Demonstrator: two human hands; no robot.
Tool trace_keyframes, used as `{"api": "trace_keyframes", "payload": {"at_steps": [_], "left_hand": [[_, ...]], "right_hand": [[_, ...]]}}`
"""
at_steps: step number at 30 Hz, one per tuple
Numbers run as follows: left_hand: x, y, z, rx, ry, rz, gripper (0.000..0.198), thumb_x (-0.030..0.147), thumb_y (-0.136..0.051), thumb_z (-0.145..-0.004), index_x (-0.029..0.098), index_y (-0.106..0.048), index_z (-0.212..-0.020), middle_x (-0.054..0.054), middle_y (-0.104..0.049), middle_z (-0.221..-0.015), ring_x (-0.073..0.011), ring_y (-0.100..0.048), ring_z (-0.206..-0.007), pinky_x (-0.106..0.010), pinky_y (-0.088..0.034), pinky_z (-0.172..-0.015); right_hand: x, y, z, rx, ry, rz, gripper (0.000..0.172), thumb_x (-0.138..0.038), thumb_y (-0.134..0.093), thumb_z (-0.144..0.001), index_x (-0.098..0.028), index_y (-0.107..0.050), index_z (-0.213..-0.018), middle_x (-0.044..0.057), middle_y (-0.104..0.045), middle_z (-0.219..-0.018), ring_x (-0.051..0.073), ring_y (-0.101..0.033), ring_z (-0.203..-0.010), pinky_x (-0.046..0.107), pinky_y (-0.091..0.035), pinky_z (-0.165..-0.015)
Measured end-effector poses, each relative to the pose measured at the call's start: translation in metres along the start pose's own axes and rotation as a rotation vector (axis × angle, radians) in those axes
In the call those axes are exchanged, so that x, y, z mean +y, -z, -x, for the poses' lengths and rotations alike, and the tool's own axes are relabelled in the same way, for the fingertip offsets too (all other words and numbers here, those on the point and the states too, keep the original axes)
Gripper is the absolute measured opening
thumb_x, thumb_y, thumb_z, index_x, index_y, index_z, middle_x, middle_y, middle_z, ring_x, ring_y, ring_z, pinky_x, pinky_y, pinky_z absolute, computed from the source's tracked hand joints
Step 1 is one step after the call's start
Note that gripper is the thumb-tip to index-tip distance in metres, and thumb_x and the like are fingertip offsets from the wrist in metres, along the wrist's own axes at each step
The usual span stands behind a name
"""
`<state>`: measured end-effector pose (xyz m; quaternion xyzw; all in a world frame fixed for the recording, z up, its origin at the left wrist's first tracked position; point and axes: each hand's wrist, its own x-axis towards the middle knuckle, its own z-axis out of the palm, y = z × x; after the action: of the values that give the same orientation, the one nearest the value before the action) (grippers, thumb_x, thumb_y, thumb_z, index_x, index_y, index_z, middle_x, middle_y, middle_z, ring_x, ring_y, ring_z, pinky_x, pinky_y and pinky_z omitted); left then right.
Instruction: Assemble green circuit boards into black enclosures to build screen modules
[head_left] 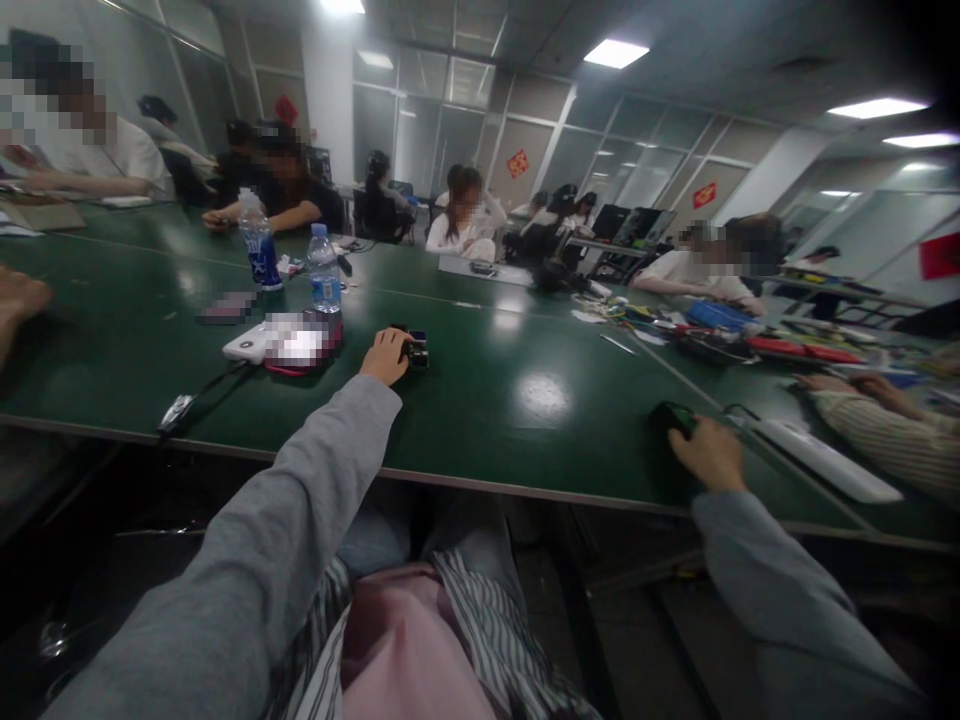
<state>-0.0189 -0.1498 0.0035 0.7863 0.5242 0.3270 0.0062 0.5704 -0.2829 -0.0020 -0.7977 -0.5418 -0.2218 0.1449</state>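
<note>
My left hand [386, 355] is stretched forward over the green table, its fingers curled against a cluster of small dark blocks [418, 355]. Their exact kind is too small to make out. Far to the right, my right hand [709, 452] grips a black box-like object [670, 420] near the table's front edge; its fingers close over the side, and part of the object is hidden. Both grey sleeves reach in from below.
Left of my left hand are a white power bank [246, 344], a blue-labelled bottle [257, 245] and a water bottle [324, 270]. A long white bar-shaped object [825, 458] lies right of my right hand. Cables and tools [795, 350] clutter the right side. Other people sit around the table.
</note>
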Motion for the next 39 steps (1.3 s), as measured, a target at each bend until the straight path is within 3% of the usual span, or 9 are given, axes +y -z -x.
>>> {"api": "trace_keyframes", "payload": {"at_steps": [5,8,12,16,21,25,29,35,39], "left_hand": [[-0.002,0.000,0.000,-0.004,0.005,0.012,0.039,0.013,-0.054,-0.080,0.022,-0.053,-0.118,-0.011,-0.048,-0.126,-0.0278,-0.041,-0.122,-0.048,-0.045,-0.102],[-0.003,0.000,0.000,-0.013,0.001,0.010,0.040,0.013,-0.053,-0.081,0.022,-0.053,-0.119,-0.010,-0.049,-0.127,-0.0275,-0.041,-0.122,-0.048,-0.044,-0.103],[-0.002,-0.001,0.000,-0.005,-0.004,0.006,0.040,0.012,-0.052,-0.081,0.021,-0.054,-0.119,-0.011,-0.049,-0.127,-0.0284,-0.040,-0.123,-0.048,-0.043,-0.104],[0.000,0.000,0.000,0.010,-0.023,0.021,0.038,0.011,-0.052,-0.080,0.020,-0.055,-0.117,-0.011,-0.050,-0.125,-0.0279,-0.041,-0.123,-0.048,-0.041,-0.106],[0.002,0.001,0.000,0.019,-0.035,0.032,0.035,0.012,-0.052,-0.081,0.022,-0.056,-0.114,-0.010,-0.052,-0.122,-0.0269,-0.042,-0.122,-0.046,-0.038,-0.108],[0.003,0.000,0.000,0.006,-0.050,0.030,0.035,0.013,-0.052,-0.081,0.022,-0.056,-0.114,-0.010,-0.052,-0.124,-0.0269,-0.041,-0.123,-0.045,-0.040,-0.107],[0.002,-0.002,0.000,0.012,-0.063,0.024,0.033,0.016,-0.052,-0.082,0.020,-0.055,-0.114,-0.010,-0.051,-0.126,-0.0268,-0.040,-0.124,-0.044,-0.039,-0.108],[0.000,-0.002,-0.001,0.004,-0.074,0.013,0.034,0.016,-0.053,-0.082,0.020,-0.055,-0.116,-0.010,-0.051,-0.127,-0.0259,-0.041,-0.124,-0.043,-0.039,-0.108],[0.001,-0.001,-0.001,-0.003,-0.068,0.015,0.034,0.016,-0.053,-0.083,0.021,-0.055,-0.116,-0.010,-0.050,-0.128,-0.0258,-0.040,-0.125,-0.044,-0.040,-0.107]], "right_hand": [[-0.132,-0.020,-0.025,-0.065,0.172,-0.103,0.056,-0.036,-0.045,-0.086,-0.001,-0.050,-0.129,0.025,-0.058,-0.112,0.034,-0.052,-0.109,0.043,-0.037,-0.095],[-0.225,-0.018,-0.032,-0.051,0.271,-0.348,0.061,-0.043,-0.047,-0.087,-0.004,-0.047,-0.133,0.026,-0.051,-0.126,0.039,-0.043,-0.121,0.052,-0.033,-0.100],[-0.334,0.006,-0.007,0.035,0.440,-0.603,0.057,-0.047,-0.043,-0.091,-0.018,-0.042,-0.140,0.016,-0.036,-0.145,0.037,-0.029,-0.134,0.057,-0.030,-0.104],[-0.402,0.029,0.037,-0.046,0.739,-0.717,0.058,-0.053,-0.036,-0.095,-0.031,-0.028,-0.148,0.002,-0.022,-0.156,0.029,-0.017,-0.144,0.055,-0.021,-0.113],[-0.419,0.038,0.059,-0.217,0.875,-0.758,0.057,-0.057,-0.037,-0.095,-0.031,-0.032,-0.145,0.001,-0.033,-0.151,0.027,-0.028,-0.138,0.051,-0.031,-0.109],[-0.406,0.039,0.051,-0.195,0.762,-0.762,0.043,-0.048,-0.047,-0.092,-0.024,-0.049,-0.128,0.009,-0.049,-0.131,0.032,-0.041,-0.122,0.052,-0.040,-0.099],[-0.397,0.032,0.043,-0.090,0.634,-0.823,0.031,-0.039,-0.050,-0.090,-0.021,-0.055,-0.115,0.011,-0.052,-0.116,0.029,-0.047,-0.110,0.047,-0.043,-0.095],[-0.394,0.015,0.035,-0.124,0.377,-1.023,0.041,-0.050,-0.043,-0.092,-0.021,-0.050,-0.121,0.010,-0.058,-0.105,0.025,-0.055,-0.095,0.043,-0.046,-0.085],[-0.393,0.012,0.033,-0.138,0.360,-1.014,0.044,-0.053,-0.037,-0.094,-0.019,-0.054,-0.116,0.012,-0.059,-0.105,0.027,-0.054,-0.099,0.046,-0.045,-0.089]]}}
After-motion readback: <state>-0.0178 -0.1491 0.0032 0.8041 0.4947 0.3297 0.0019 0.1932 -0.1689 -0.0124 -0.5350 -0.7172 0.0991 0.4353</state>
